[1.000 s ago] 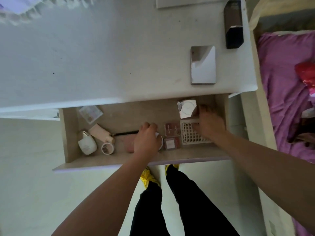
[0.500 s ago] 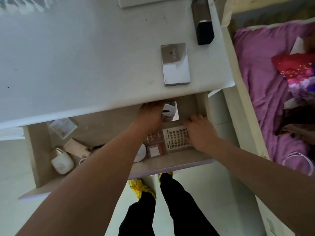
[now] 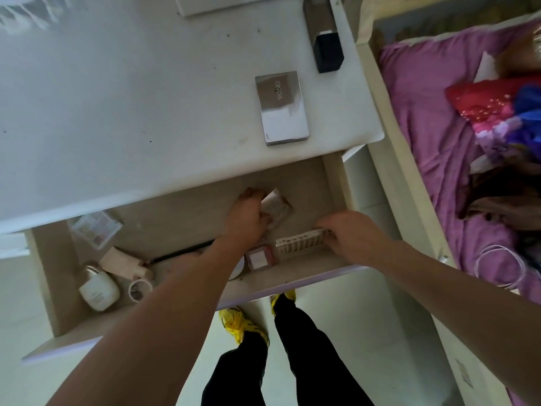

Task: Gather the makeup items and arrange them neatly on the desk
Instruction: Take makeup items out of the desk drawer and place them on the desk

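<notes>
Both hands are inside the open drawer [image 3: 187, 315] under the white desk [image 3: 131, 98]. My left hand [image 3: 248, 218] grips a small shiny compact [image 3: 276, 208] and tilts it off the drawer floor. My right hand [image 3: 351, 232] curls over the right end of a white card of false nails [image 3: 298, 244] and lifts that edge. A pink blush compact [image 3: 259, 259] lies beside the card. Further left lie a clear eyeshadow palette [image 3: 95, 228], a beige tube [image 3: 124, 263], a white bottle [image 3: 98, 290] and a small round jar [image 3: 140, 288]. A silver palette [image 3: 282, 108] sits on the desk.
A tall dark box [image 3: 325, 33] stands at the desk's back right edge. A thin black pencil [image 3: 181, 252] lies in the drawer. A bed with a purple sheet [image 3: 433, 148] and colourful clothes is right of the desk. My legs and yellow shoes [image 3: 243, 323] are below the drawer front.
My left hand moved from the round item at the drawer front to the shiny compact at the back and tilted it up. My right hand lifted the nail card's edge.
</notes>
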A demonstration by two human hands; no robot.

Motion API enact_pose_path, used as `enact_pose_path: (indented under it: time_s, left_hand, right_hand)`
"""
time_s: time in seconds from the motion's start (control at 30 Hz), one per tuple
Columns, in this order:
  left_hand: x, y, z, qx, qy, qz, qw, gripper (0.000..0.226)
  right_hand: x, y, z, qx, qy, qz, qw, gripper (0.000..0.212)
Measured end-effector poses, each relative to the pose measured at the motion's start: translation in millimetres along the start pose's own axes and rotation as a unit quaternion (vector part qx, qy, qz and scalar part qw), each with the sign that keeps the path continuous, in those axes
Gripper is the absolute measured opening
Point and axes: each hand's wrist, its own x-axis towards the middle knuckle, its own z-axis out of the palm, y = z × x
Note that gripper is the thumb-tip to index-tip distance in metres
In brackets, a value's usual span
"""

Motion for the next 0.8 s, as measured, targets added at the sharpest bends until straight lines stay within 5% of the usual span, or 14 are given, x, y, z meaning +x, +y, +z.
enact_pose_path:
  time_s: [0.1,0.27,0.47,0.63,0.8]
  left_hand:
    - [-13.5,-7.0,-16.2,-0.056,0.032,0.006,0.998,0.014]
    - [-56.5,-15.7,-59.8,-0.114,0.081,-0.008,0.990,0.004]
    - [-101.4,-41.9,-148.1,-0.215,0.156,-0.043,0.963,0.022]
    - [-91.7,-67.0,-207.4,-0.336,0.183,-0.043,0.923,0.026]
    - [-56.7,-80.5,-227.0,-0.337,0.178,-0.088,0.920,0.030]
  right_hand:
    - [-6.5,-5.9,-8.1,0.054,0.002,0.017,0.998,0.019]
    - [-15.9,-19.5,-44.5,0.187,0.027,0.030,0.982,0.023]
    - [-13.5,-71.8,-123.1,0.306,0.048,-0.022,0.950,0.033]
    - [31.8,-117.4,-171.4,0.298,0.067,-0.060,0.950,0.039]
    - [93.9,-139.4,-186.5,0.266,0.018,-0.051,0.962,0.042]
